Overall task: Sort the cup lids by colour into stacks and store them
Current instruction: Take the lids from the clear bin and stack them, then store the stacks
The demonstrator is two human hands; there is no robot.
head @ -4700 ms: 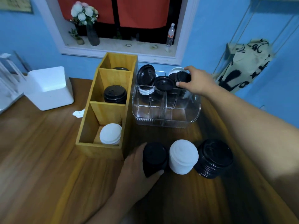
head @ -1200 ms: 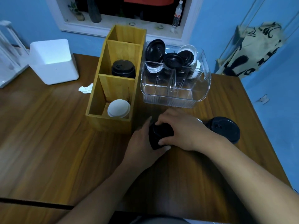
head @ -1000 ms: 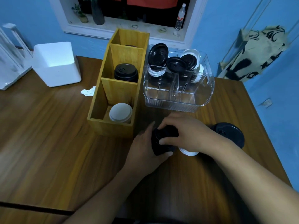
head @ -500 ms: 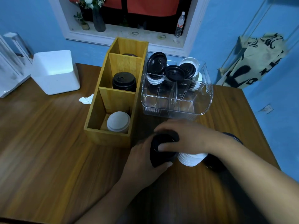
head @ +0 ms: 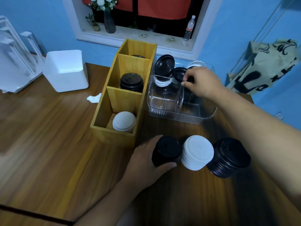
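Observation:
Three lid stacks stand in a row on the table: a small black stack (head: 167, 150), a white stack (head: 197, 152) and a wider black stack (head: 228, 158). My left hand (head: 146, 165) grips the small black stack from the left. My right hand (head: 201, 83) reaches into the clear plastic bin (head: 179, 115) and pinches a black lid (head: 179, 74) among the loose lids standing there. The wooden organiser (head: 114, 131) holds a white stack (head: 124, 121) in its near compartment and a black stack (head: 131, 82) in the middle one.
A white box (head: 65, 70) and a clear rack (head: 14, 62) stand at the back left. A crumpled tissue (head: 94, 98) lies beside the organiser. The windowsill holds a vase (head: 109, 22) and a bottle (head: 189, 28). A printed bag (head: 263, 66) hangs at the right.
My right hand has left the small black stack and moved up into the clear bin, onto a loose black lid. My left hand stays on the small black stack.

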